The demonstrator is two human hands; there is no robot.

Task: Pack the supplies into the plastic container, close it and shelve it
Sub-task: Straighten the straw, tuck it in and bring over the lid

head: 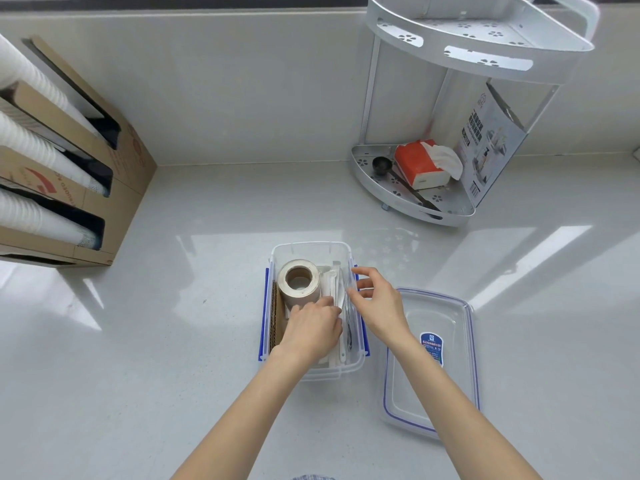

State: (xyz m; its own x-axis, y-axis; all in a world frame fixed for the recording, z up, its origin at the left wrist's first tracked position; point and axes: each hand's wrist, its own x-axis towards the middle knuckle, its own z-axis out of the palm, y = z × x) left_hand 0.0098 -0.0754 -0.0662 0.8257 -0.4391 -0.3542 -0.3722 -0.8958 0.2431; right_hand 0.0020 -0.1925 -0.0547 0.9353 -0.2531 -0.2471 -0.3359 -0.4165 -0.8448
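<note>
Two bare forearms reaching forward from the bottom edge over the pale bench [156, 341]. Left hand [313, 329] down inside the clear plastic container [311, 251], fingers curled onto the white packets near the roll of tape [299, 282]; whether anything is pinched, cannot tell. Right hand [375, 303] at the container's right rim, fingers loosely spread, tips touching the clear-wrapped items along that wall. Strip of cardboard [275, 320] upright against the left wall. Lid [433, 362] flat on the bench just to the right, blue seal showing, not yet on. Packing step apparently near its end: contents being settled and pressed low. Next move likely: withdraw both hands, lift the lid, line it up over the rim, snap down the blue clips [266, 313]. Corner shelf rack [478, 46] well apart, at the far right.
</note>
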